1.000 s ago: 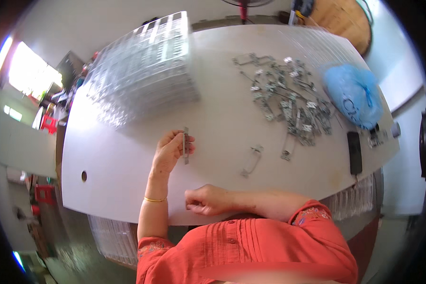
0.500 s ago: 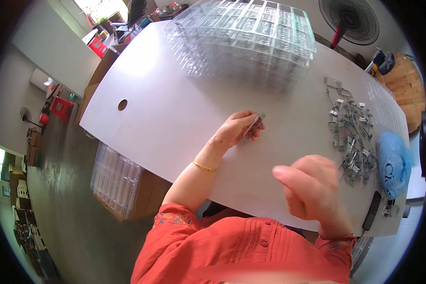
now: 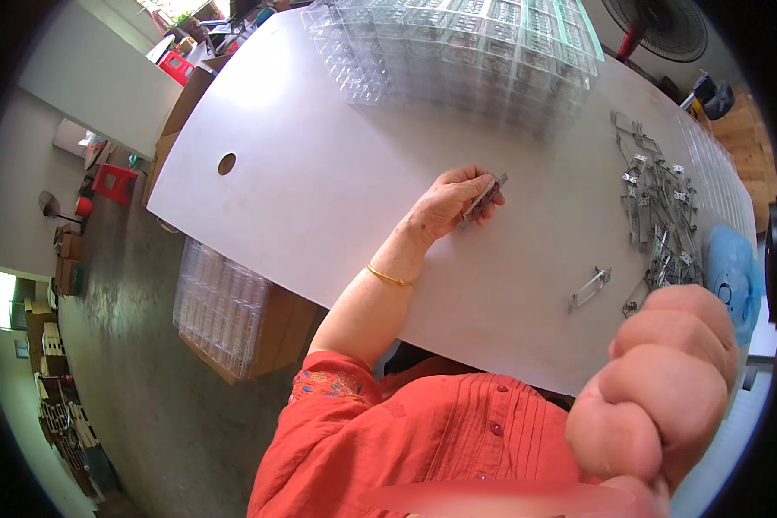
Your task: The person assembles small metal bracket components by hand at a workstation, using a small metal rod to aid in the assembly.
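My left hand (image 3: 454, 204) is closed over the middle of the white table (image 3: 345, 207), gripping a narrow grey metal bracket (image 3: 483, 200) that pokes out past the thumb. Close to the camera at the lower right, my right hand (image 3: 656, 384) is raised with its fingers curled in tightly; anything inside them is hidden. A single metal bracket (image 3: 590, 289) lies on the table between the two hands. To its right spreads a tangled pile of metal brackets (image 3: 656, 203), partly covered by the right hand at its near end.
Tall stacked clear plastic trays (image 3: 457, 60) stand at the back of the table. A blue plastic bag (image 3: 734, 272) sits at the right edge. Left of me, more clear trays (image 3: 220, 298) rest on a cardboard box (image 3: 285, 332). A fan (image 3: 660, 26) is at the far right.
My right hand has swung right and nearer the camera, and its fingers have curled tighter. The lone bracket has come into view. My left hand still holds its bracket; the whole view has shifted slightly.
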Available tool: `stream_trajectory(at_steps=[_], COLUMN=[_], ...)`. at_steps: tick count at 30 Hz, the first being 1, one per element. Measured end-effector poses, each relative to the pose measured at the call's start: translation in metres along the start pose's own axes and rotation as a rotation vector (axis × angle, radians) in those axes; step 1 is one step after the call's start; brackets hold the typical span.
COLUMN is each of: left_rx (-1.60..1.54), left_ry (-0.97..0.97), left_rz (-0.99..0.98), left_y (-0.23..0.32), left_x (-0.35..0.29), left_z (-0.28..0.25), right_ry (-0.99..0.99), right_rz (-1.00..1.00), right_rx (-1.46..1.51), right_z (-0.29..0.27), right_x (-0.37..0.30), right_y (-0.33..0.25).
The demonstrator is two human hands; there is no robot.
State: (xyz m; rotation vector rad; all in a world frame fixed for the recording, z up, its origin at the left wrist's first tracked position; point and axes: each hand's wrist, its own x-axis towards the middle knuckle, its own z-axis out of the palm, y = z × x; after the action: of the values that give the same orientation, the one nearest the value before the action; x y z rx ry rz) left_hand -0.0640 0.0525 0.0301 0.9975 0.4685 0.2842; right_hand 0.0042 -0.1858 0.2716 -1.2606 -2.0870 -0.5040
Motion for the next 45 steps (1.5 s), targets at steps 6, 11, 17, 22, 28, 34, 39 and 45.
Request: stream_trajectory(at_steps=[6,11,17,22,28,34,39,45], left_rx=[0.013,-0.051,-0.150,-0.181,-0.052,0.044,-0.122,-0.013], left_ry=[0.018,-0.118,-0.249,-0.330,-0.340,-0.399,-0.371,-0.326], left_rz=[0.035,0.120,0.140,0.157,0.105,0.083,0.002,0.081], left_y=[0.000,-0.003,-0.006,-0.007,-0.004,-0.002,0.001,-0.004], left_x=[-0.012,-0.006,-0.007,-0.008,-0.012,-0.015,-0.018,-0.015], left_z=[-0.012,-0.010,-0.012,-0.006,0.000,0.004,0.011,0.008], right_ry=[0.008,0.303,0.294,0.140,-0.135,-0.131,-0.103,-0.052], right_rz=[0.015,-0.060,0.534,1.047,1.199,1.125,1.125,1.191], right_rx=[-0.010,-0.291,0.399,0.710,0.809,0.813,0.802,0.739], right_z=[-0.018,0.003,0.052,0.116,0.136,0.146,0.147,0.145], right_x=[-0.010,-0.043,-0.056,-0.090,-0.087,-0.101,-0.107,-0.106], right_y=[-0.001,0.017,0.052,0.079,0.080,0.086,0.088,0.088])
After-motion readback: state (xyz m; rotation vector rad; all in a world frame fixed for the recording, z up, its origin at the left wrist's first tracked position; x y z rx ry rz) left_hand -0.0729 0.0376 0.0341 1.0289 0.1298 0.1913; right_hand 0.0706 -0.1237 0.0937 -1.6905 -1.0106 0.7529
